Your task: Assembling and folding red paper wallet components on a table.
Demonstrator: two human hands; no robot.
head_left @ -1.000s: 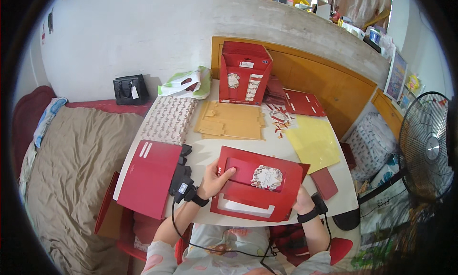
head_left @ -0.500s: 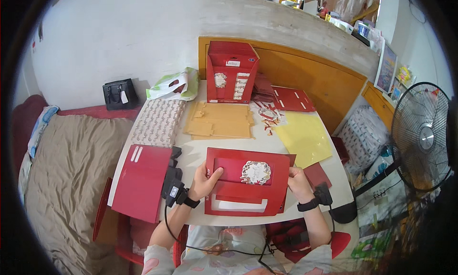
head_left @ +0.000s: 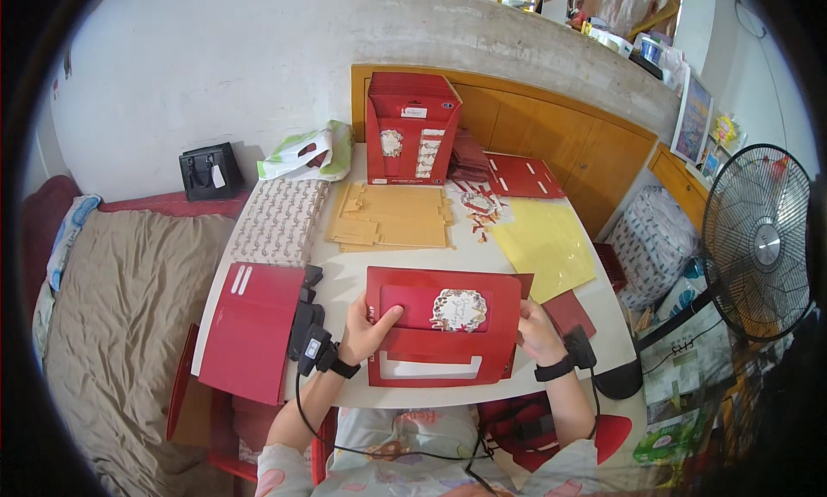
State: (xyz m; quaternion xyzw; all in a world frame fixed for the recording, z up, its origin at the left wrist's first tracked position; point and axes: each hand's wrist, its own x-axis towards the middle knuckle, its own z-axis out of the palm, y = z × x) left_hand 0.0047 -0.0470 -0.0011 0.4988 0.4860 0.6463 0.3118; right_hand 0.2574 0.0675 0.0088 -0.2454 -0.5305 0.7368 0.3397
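Over the table's near edge I hold a flat red cardboard sleeve (head_left: 444, 349) with both hands. My left hand (head_left: 365, 332) is closed on its left edge, thumb lying across the front. At the right edge, the fingers of my right hand (head_left: 539, 333) pinch the card; a darker red flap shows behind them. A white floral wreath label (head_left: 459, 311) sits in the sleeve's upper recess. Along its lower part runs a long opening with white showing through. What lies behind the sleeve is hidden, as are most of my left fingers.
On the table (head_left: 332, 387) are red folded cards (head_left: 250, 329), patterned sheets (head_left: 280, 221), tan card sheets (head_left: 401, 217), a yellow sheet (head_left: 547, 251) and loose wreath cutouts (head_left: 478, 204). A red display box (head_left: 412, 157) stands at the back. Right stands a black fan (head_left: 762, 243).
The view has shifted slightly. Both hands keep their hold on the red sleeve, which has tilted only a little.
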